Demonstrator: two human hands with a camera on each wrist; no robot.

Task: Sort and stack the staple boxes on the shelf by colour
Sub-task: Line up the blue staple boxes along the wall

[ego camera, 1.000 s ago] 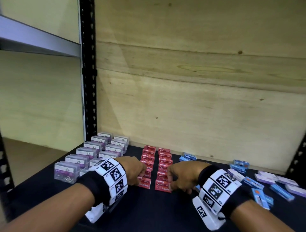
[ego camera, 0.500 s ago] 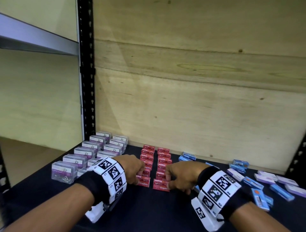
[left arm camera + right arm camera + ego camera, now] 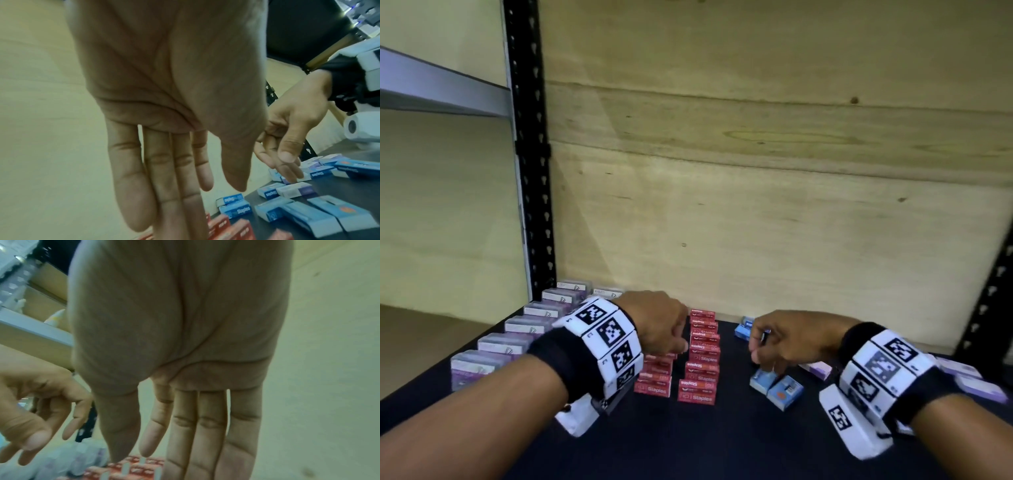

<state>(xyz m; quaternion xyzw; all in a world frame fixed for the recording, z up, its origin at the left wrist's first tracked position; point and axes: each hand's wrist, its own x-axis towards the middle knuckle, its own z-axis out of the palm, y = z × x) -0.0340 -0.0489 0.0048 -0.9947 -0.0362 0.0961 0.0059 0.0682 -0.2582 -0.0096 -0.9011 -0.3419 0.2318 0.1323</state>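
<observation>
We see a plywood back panel rising behind a black shelf surface, with a black perforated upright at the left rear corner and a grey shelf beam beyond it.

On the surface the staple boxes lie in 3 colour groups. At the left stand the clear purple-labelled boxes in rows running toward the back; we count at least 8, and the left forearm hides part of the inner row. In the middle stand the red boxes in 2 rows running front to back; the right row shows about 7 stepped boxes, the left row only 3 in front of the hand. At the right lie the blue boxes, loose and unsorted: 2 side by side below the right hand, 2 more near the back panel. Pale lilac boxes lie scattered further right, at least 3, partly behind the wrist.

Our left hand hovers over the left red row, fingers straight and relaxed in the wrist view, holding nothing. Our right hand hangs above the 2 front blue boxes, fingers stretched downward and loose, palm bare in its wrist view; whether the fingertips touch a box we cannot tell.

Both wrists carry white marker bands over black cuffs.
</observation>
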